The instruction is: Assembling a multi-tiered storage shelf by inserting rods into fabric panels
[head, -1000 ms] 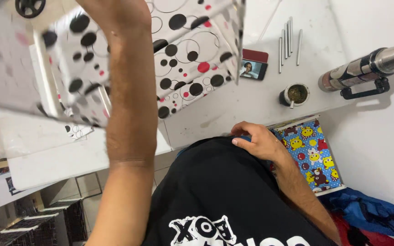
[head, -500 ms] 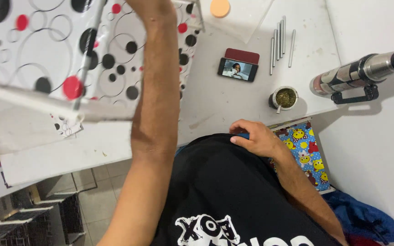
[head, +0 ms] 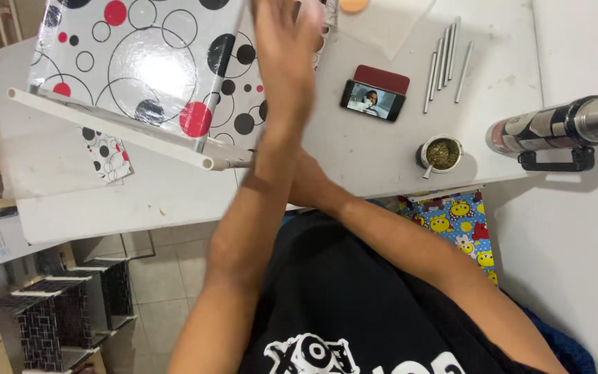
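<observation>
The left hand lies open and flat against the dotted panel, while the right hand's grip cannot be told, hidden behind the left forearm.

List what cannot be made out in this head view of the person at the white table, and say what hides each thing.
- Left hand: motion blur; grip unclear.
- Right hand: hidden behind the left forearm; only the right forearm shows.
- Spotted panel: top cut by the frame edge, right side behind the left hand.
- Phone screen: too small to read.
- Thermos flask: end cut by the right edge.
</observation>
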